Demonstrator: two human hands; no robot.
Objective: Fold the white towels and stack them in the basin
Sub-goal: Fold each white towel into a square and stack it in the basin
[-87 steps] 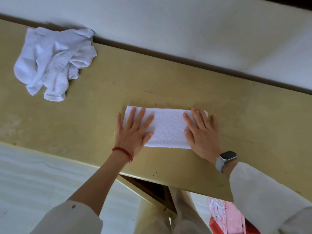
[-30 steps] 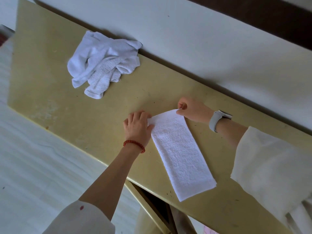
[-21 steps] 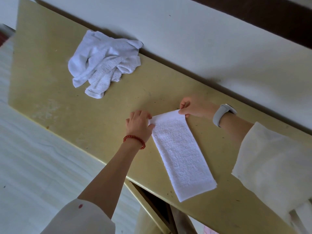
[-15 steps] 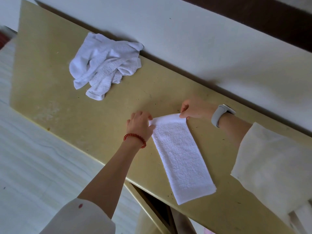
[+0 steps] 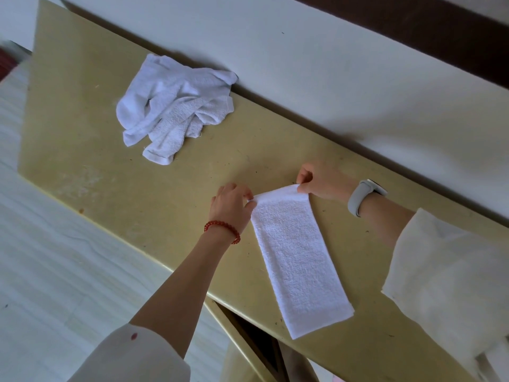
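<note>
The far end of the folded towel [image 5: 297, 255], at centre frame on the table [image 5: 165, 188], has lifted slightly since a moment ago. The left hand [image 5: 231, 206] and right hand [image 5: 319, 180] each pinch a corner, likely starting the next fold. Crumpled towels [image 5: 173, 108] wait upper left; no basin is visible.

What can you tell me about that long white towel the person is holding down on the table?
The folded towel is a long, narrow white strip of nubby terry cloth, doubled into layers that show along its near edge. It lies flat and slanted on the yellowish table, its near end reaching the table's front edge. The left hand and right hand each pinch a far corner, and that far end is lifted slightly and curls over. Nothing else touches it.
</note>
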